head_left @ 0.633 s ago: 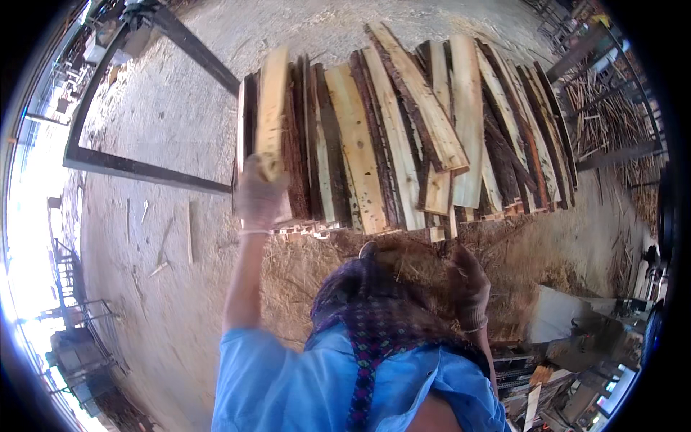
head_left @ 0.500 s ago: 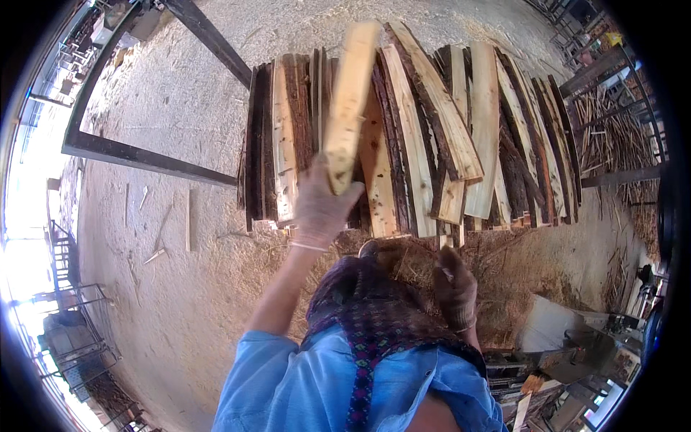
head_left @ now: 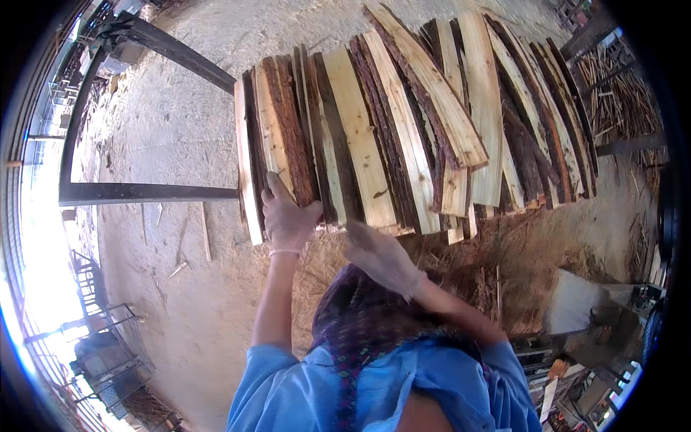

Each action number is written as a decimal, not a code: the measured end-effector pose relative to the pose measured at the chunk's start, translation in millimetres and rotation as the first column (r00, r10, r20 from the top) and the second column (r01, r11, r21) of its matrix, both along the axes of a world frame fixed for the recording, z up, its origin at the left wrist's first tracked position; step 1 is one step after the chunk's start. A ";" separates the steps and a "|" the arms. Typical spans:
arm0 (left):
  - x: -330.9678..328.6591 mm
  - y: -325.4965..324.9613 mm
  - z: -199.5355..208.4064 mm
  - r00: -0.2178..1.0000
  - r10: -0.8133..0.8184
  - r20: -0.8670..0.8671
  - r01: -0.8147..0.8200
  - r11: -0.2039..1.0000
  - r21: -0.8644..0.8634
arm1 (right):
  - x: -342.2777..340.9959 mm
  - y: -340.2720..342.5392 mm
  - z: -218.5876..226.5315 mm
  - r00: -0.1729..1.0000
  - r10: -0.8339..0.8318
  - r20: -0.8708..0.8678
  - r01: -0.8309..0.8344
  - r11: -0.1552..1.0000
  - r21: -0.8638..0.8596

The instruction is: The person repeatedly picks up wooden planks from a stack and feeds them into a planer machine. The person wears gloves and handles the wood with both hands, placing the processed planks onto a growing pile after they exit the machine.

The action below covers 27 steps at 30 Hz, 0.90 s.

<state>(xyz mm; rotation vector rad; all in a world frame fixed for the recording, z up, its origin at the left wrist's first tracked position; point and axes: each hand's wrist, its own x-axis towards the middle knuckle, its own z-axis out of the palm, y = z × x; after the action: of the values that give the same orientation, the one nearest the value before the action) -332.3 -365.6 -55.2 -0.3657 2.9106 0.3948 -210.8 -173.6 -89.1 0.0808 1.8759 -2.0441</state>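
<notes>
A row of rough wooden slabs (head_left: 359, 137), many edged with bark, lies side by side ahead of me. My left hand (head_left: 289, 219), in a pale glove, rests over the near ends at the left part of the row. Its fingers lie on a pale board with bark (head_left: 273, 137), thumb spread to the right. At the row's left end lies a pale plank (head_left: 247, 162), just left of that hand. My right hand (head_left: 385, 258), gloved and slightly blurred, is by the near ends at the middle, its fingers stretched out and nothing visible in them.
Dark metal bars (head_left: 147, 193) frame the row on the left, with another bar (head_left: 633, 144) at the right. Thin sticks (head_left: 615, 90) are heaped at the far right. Wood shavings and loose strips cover the floor (head_left: 165, 309). Equipment (head_left: 597, 324) stands at lower right.
The pale plank raised in my left hand has been let go; a pale plank now lies at the row's left end. My left hand moved left, and my right hand came up to the slabs' near ends.
</notes>
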 end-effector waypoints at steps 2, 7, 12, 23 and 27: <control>-4.5 0.8 6.4 0.998 -0.015 0.053 0.013 0.999 0.029 | -32.3 -27.5 -26.3 0.999 -0.036 -0.040 0.036 0.999 -0.006; 8.4 -5.1 30.4 0.984 0.123 0.132 -0.172 0.854 0.491 | -83.2 -49.6 -16.2 0.990 -0.007 0.140 0.022 0.994 -0.103; 86.5 17.4 41.9 0.985 0.103 0.137 -0.171 0.530 0.831 | -96.2 -35.0 0.3 0.945 0.122 0.304 0.038 0.881 -0.472; 140.7 0.8 36.4 0.889 0.200 0.412 -0.443 0.147 0.884 | -29.3 5.0 -2.0 0.861 0.319 0.396 -0.015 0.794 -0.607; 128.6 -16.8 -39.2 0.856 0.212 0.472 -0.494 0.065 0.867 | -11.8 19.0 -7.8 0.900 0.298 0.317 -0.095 0.846 -0.524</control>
<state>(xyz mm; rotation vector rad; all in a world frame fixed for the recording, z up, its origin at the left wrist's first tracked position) -203.7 -382.5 -94.4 -0.7890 1.6081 2.0186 -222.6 -154.6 -96.9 0.1360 1.0344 -2.1067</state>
